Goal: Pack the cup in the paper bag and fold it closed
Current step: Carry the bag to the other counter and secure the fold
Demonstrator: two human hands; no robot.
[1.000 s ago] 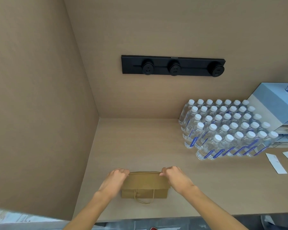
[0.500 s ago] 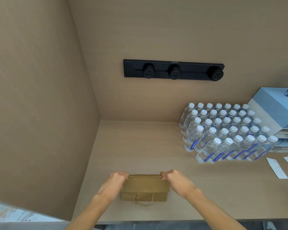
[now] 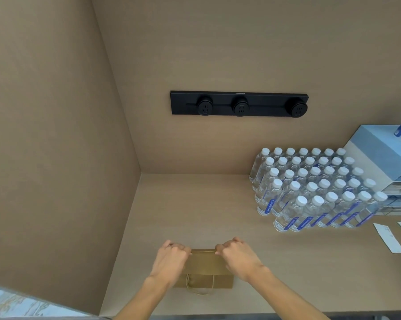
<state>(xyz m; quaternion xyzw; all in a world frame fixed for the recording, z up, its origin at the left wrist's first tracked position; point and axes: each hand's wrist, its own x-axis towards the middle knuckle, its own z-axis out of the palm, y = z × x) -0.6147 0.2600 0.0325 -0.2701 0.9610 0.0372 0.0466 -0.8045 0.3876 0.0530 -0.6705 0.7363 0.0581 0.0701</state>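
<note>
A brown paper bag (image 3: 204, 266) stands on the wooden counter (image 3: 218, 204) near its front edge, its top folded over toward me and a twine handle hanging down its front. My left hand (image 3: 170, 259) grips the folded top at its left end, fingers curled over the far edge. My right hand (image 3: 237, 256) grips the right end in the same way. The cup is hidden from view.
A block of several water bottles (image 3: 310, 188) with white caps stands at the right. Behind it is a pale blue box (image 3: 379, 153). Paper slips (image 3: 388, 237) lie at the far right. A black socket strip (image 3: 238, 103) is on the back wall. A side wall (image 3: 56, 158) closes the left.
Both hands have drawn closer together along the folded top of the bag, now covering more of it. The bag itself stays in the same spot.
</note>
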